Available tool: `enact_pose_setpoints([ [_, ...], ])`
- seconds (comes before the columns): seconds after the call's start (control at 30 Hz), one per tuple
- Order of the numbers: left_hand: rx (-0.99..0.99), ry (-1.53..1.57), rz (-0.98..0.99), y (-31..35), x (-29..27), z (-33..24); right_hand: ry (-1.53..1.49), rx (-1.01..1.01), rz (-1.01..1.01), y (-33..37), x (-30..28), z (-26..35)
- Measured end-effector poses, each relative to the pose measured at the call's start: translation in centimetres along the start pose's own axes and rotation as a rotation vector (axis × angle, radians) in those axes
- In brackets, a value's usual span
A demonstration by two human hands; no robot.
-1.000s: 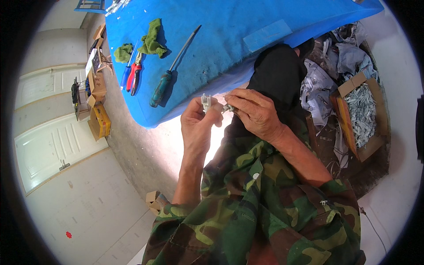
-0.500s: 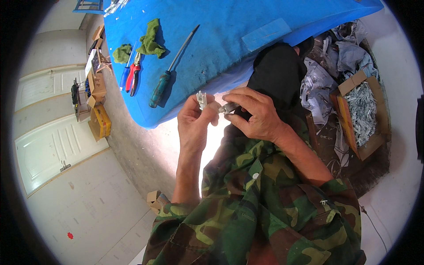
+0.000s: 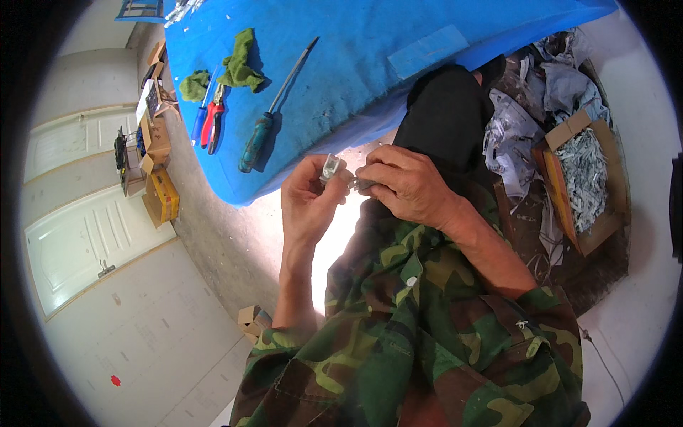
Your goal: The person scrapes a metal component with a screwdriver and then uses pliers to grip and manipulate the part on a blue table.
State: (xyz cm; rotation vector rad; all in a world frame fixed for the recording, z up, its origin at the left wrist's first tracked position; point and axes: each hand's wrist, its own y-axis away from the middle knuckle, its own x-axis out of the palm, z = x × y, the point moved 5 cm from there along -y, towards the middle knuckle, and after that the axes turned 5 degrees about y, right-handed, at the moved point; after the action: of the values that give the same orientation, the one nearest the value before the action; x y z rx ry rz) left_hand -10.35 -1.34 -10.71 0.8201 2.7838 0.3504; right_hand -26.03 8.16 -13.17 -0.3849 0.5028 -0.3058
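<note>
Just off the near edge of the blue-covered table, my two hands are almost touching. My left hand (image 3: 304,203) is closed, pinching a small whitish block-like part (image 3: 331,166) between thumb and fingers. Opposite it, my right hand (image 3: 413,181) is closed on a small grey metal-looking part (image 3: 364,184), whose left end points at my left fingertips. Fingers cover much of both parts, so I cannot tell whether they touch. Nearest on the table lies a long screwdriver (image 3: 257,142) with a teal handle.
On the blue table cover (image 3: 327,85) lie red-handled pliers (image 3: 212,128), a blue-handled screwdriver (image 3: 199,122) and green cloths (image 3: 242,62). At right, a cardboard box (image 3: 558,192) holds silvery strips (image 3: 583,181), beside crumpled plastic bags (image 3: 511,132). Cartons (image 3: 162,196) stand along the left.
The whitish part has turned in my left hand and shows a squarer, hollow-looking face. My right fingers have closed further over the grey part, hiding more of it.
</note>
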Motion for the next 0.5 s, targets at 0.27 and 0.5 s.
enact_pose_setpoints([
  [0.27,0.003,0.170,-0.046,-0.4,-0.1,-0.3,-0.284,0.200,-0.053,-0.3,-0.2,-0.6],
  [0.5,0.006,0.062,-0.069,-0.4,-0.6,-0.4,-0.494,0.365,-0.125,-0.4,-0.6,-1.4],
])
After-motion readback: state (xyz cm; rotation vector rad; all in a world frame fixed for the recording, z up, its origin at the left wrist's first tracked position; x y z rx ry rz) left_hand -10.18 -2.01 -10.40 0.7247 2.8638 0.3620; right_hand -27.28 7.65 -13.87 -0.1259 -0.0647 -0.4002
